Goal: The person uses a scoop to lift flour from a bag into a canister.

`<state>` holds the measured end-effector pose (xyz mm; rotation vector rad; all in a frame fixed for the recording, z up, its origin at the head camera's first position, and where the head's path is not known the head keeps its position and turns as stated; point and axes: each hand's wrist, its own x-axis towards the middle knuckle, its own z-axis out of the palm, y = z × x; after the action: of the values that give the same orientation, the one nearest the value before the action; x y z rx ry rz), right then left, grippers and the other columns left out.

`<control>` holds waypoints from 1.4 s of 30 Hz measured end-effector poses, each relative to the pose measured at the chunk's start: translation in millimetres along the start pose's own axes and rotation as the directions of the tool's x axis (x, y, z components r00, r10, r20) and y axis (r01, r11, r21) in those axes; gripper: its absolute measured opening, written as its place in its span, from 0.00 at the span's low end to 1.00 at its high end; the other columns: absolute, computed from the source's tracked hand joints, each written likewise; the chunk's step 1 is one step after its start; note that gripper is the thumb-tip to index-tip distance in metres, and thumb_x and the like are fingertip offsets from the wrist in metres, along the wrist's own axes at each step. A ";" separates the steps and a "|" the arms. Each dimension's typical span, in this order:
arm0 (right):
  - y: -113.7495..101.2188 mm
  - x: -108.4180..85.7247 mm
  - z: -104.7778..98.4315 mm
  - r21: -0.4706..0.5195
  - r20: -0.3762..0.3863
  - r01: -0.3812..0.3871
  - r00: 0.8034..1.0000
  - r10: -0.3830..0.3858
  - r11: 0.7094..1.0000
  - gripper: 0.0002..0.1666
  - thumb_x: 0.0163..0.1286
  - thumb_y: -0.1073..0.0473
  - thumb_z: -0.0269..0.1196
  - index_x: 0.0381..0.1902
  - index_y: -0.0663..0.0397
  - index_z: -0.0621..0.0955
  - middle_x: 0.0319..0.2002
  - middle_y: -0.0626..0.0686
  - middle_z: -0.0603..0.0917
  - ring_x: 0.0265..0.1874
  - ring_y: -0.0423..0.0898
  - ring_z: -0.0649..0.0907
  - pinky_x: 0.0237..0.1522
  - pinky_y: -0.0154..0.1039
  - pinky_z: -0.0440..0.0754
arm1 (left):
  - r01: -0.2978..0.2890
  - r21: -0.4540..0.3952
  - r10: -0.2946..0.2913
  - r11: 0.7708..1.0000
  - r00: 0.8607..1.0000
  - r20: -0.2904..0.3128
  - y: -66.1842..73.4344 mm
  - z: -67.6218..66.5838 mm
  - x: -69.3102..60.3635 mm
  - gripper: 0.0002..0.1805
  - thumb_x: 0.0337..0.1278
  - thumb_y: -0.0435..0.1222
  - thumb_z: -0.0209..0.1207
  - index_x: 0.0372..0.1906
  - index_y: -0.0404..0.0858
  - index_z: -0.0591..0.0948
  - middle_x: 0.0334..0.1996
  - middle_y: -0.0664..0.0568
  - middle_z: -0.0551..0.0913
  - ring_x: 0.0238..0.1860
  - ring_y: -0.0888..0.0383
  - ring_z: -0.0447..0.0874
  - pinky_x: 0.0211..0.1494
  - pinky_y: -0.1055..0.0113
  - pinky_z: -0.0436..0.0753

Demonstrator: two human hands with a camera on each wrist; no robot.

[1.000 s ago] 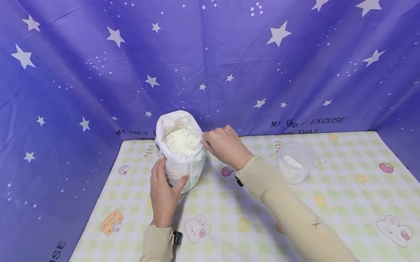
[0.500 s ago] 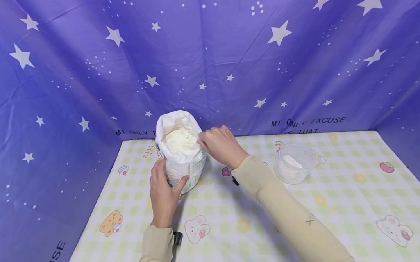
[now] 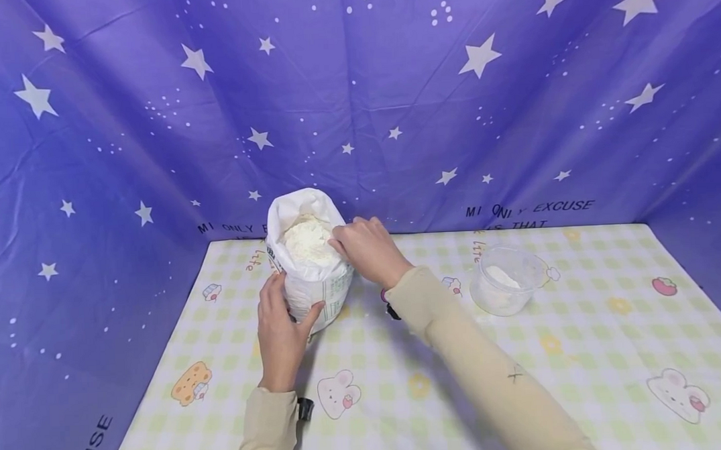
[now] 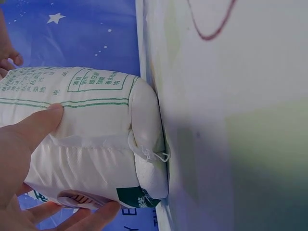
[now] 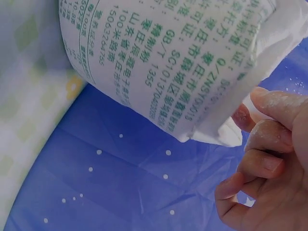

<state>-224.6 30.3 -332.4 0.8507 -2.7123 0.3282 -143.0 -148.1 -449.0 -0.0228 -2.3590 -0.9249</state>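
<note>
A white flour bag (image 3: 318,297) with green print stands upright at the back of the table, its mouth wide. Pale flour (image 3: 307,241) fills it almost to the rim. My left hand (image 3: 280,329) holds the bag's near left side, thumb in front and fingers round the side; the left wrist view shows this grip low on the bag (image 4: 91,120). At the rim's right side, my right hand (image 3: 370,251) has curled fingers and appears to pinch the rim. In the right wrist view, its thumb and fingers (image 5: 269,134) carry flour dust; the contact point is partly hidden.
To the right stands a clear round plastic tub (image 3: 505,282) with some white powder inside. A checked cloth with cartoon prints covers the table (image 3: 452,395). A purple star-printed curtain (image 3: 355,104) hangs close behind the bag.
My right hand has moved slightly left, inward over the bag's mouth, and the rim's right side has shifted with it. The left hand and the tub have stayed put.
</note>
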 end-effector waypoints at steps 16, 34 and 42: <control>-2.1 3.1 11.3 -0.040 -0.083 -0.010 0.997 0.006 0.999 0.19 0.77 0.51 0.55 0.26 0.53 0.79 0.25 0.53 0.85 0.28 0.52 0.80 0.34 0.46 0.75 | -0.023 -0.003 0.023 1.000 1.000 -0.009 0.0 1.6 4.5 0.48 0.43 0.44 0.77 0.69 0.35 0.66 0.67 0.38 0.68 0.65 0.39 0.69 0.65 0.44 0.72; 5.4 -6.7 31.4 -0.002 -0.230 0.040 0.972 -0.039 0.999 0.21 0.78 0.49 0.53 0.25 0.51 0.78 0.19 0.49 0.79 0.23 0.48 0.71 0.32 0.42 0.69 | 0.020 -0.002 -0.019 1.000 1.000 0.002 -0.8 -1.0 -0.9 0.48 0.43 0.44 0.77 0.69 0.33 0.66 0.68 0.38 0.67 0.66 0.39 0.68 0.65 0.44 0.72; 8.0 -10.6 37.4 0.067 -0.258 0.010 0.966 0.007 0.998 0.18 0.78 0.49 0.53 0.33 0.49 0.82 0.26 0.48 0.85 0.24 0.46 0.71 0.33 0.42 0.68 | 0.008 0.001 -0.008 1.000 1.000 0.009 2.6 -1.5 -0.5 0.48 0.44 0.43 0.77 0.69 0.33 0.66 0.67 0.38 0.68 0.67 0.39 0.68 0.67 0.44 0.71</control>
<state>-228.2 31.2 -372.0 0.7684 -2.4713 0.4963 -141.3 -147.0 -446.8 -0.0172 -2.3691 -0.9295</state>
